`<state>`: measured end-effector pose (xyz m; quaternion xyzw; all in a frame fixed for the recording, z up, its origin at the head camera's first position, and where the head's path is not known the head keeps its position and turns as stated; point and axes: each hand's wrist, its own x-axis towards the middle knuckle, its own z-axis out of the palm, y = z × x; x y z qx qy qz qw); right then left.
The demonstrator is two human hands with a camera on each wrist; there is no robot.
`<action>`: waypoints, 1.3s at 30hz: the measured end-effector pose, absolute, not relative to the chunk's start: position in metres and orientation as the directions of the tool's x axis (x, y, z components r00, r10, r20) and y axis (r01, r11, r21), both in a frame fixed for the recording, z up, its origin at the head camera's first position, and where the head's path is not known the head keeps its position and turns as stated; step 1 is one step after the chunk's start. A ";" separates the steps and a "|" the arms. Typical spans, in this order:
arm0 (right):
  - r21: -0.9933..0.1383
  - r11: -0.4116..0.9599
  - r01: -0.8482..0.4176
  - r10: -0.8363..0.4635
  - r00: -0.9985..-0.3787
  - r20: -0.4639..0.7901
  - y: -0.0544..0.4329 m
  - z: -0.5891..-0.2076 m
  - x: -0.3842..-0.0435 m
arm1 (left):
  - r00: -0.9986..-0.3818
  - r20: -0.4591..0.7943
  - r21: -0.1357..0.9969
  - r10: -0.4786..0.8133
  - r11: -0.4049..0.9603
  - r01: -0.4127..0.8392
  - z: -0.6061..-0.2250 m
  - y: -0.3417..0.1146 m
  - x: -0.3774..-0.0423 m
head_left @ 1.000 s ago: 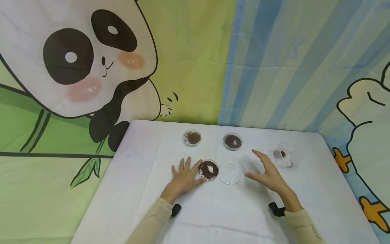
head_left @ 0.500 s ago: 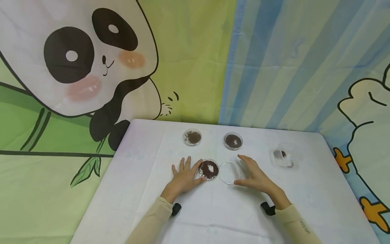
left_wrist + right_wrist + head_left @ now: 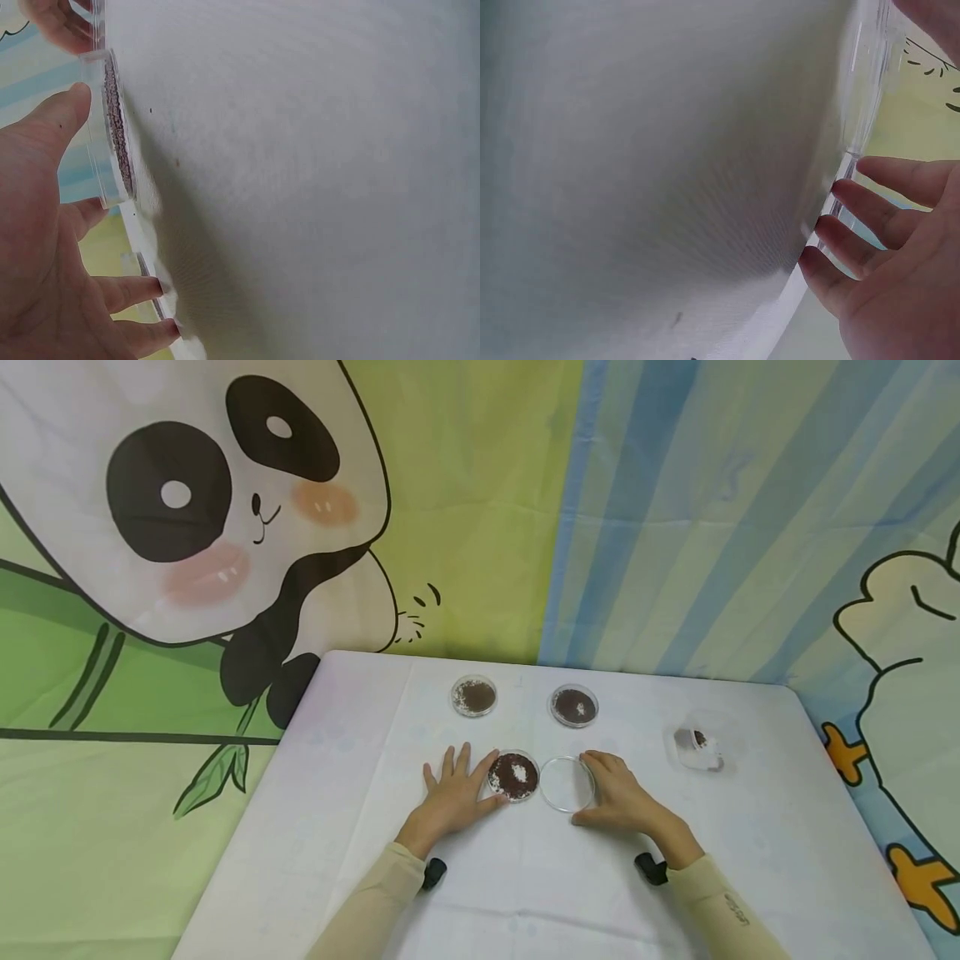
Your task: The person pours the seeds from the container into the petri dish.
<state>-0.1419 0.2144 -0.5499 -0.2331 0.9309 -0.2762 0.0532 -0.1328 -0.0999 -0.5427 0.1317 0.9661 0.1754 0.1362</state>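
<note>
A round clear petri dish (image 3: 513, 777) holds dark brown granules with white bits. My left hand (image 3: 450, 802) has it between thumb and index finger, and its other fingers are spread on the table. In the left wrist view the thumb lies along the clear wall of the dish (image 3: 118, 139). Just right of the dish is a clear petri dish lid (image 3: 567, 785), flat on the table. My right hand (image 3: 621, 797) holds the lid's right side, index finger at the far rim and thumb at the near rim. In the right wrist view its fingertips rest close to the tabletop.
Two more petri dishes with brown granules, one on the left (image 3: 474, 697) and one on the right (image 3: 573, 706), stand toward the back of the white table (image 3: 360, 877). A clear plastic container (image 3: 701, 750) with something small inside is at the right. Printed curtains hang behind.
My right hand has moved left from above the table to the lid, and its thumb and index finger have come to the rim. My left hand has stayed at the dish.
</note>
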 end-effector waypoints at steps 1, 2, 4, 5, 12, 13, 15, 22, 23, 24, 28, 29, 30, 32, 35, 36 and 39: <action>-0.523 0.748 -0.409 -0.463 -0.886 0.030 0.214 -0.550 -0.142 | -0.928 -0.217 0.373 0.303 0.904 0.208 -0.543 -0.100 -0.133; -0.509 0.755 -0.413 -0.464 -0.885 0.031 0.214 -0.551 -0.142 | -0.928 -0.216 0.372 0.304 0.904 0.210 -0.544 -0.100 -0.133; -0.492 0.764 -0.418 -0.463 -0.886 0.034 0.214 -0.551 -0.142 | -0.928 -0.211 0.374 0.307 0.902 0.214 -0.544 -0.100 -0.133; -0.484 0.767 -0.422 -0.464 -0.885 0.036 0.213 -0.552 -0.143 | -0.928 -0.209 0.376 0.308 0.902 0.214 -0.544 -0.100 -0.133; -0.464 0.769 -0.439 -0.470 -0.881 0.054 0.214 -0.555 -0.143 | -0.929 -0.211 0.377 0.305 0.902 0.211 -0.545 -0.101 -0.133; -0.464 0.768 -0.441 -0.471 -0.880 0.056 0.214 -0.555 -0.143 | -0.928 -0.212 0.374 0.305 0.903 0.211 -0.546 -0.101 -0.133; -0.472 0.764 -0.440 -0.472 -0.880 0.058 0.215 -0.555 -0.143 | -0.929 -0.211 0.373 0.305 0.903 0.212 -0.546 -0.100 -0.133; -0.538 0.726 -0.428 -0.471 -0.880 0.064 0.217 -0.554 -0.143 | -0.929 -0.213 0.365 0.302 0.907 0.211 -0.546 -0.101 -0.133; -0.546 0.719 -0.429 -0.472 -0.879 0.069 0.217 -0.553 -0.143 | -0.930 -0.212 0.366 0.302 0.906 0.211 -0.545 -0.101 -0.133; -0.551 0.714 -0.432 -0.472 -0.878 0.077 0.217 -0.553 -0.143 | -0.930 -0.211 0.367 0.302 0.906 0.211 -0.546 -0.101 -0.133; -0.575 0.686 -0.445 -0.469 -0.875 0.118 0.217 -0.549 -0.142 | -0.930 -0.211 0.368 0.301 0.906 0.210 -0.546 -0.101 -0.133; -0.579 0.681 -0.449 -0.468 -0.874 0.128 0.217 -0.548 -0.142 | -0.930 -0.209 0.368 0.301 0.906 0.210 -0.546 -0.101 -0.133; -0.584 0.675 -0.451 -0.467 -0.874 0.136 0.217 -0.548 -0.142 | -0.931 -0.208 0.368 0.301 0.905 0.211 -0.547 -0.101 -0.133; -0.595 0.664 -0.454 -0.465 -0.873 0.147 0.216 -0.547 -0.142 | -0.931 -0.203 0.369 0.302 0.905 0.213 -0.548 -0.101 -0.133; -0.600 0.658 -0.456 -0.463 -0.872 0.155 0.215 -0.545 -0.142 | -0.933 -0.195 0.371 0.304 0.903 0.217 -0.549 -0.101 -0.134; -0.605 0.654 -0.454 -0.462 -0.873 0.156 0.214 -0.545 -0.142 | -0.933 -0.194 0.370 0.304 0.903 0.218 -0.550 -0.101 -0.134; -0.610 0.650 -0.453 -0.455 -0.875 0.165 0.212 -0.542 -0.143 | -0.933 -0.189 0.372 0.306 0.902 0.220 -0.550 -0.101 -0.134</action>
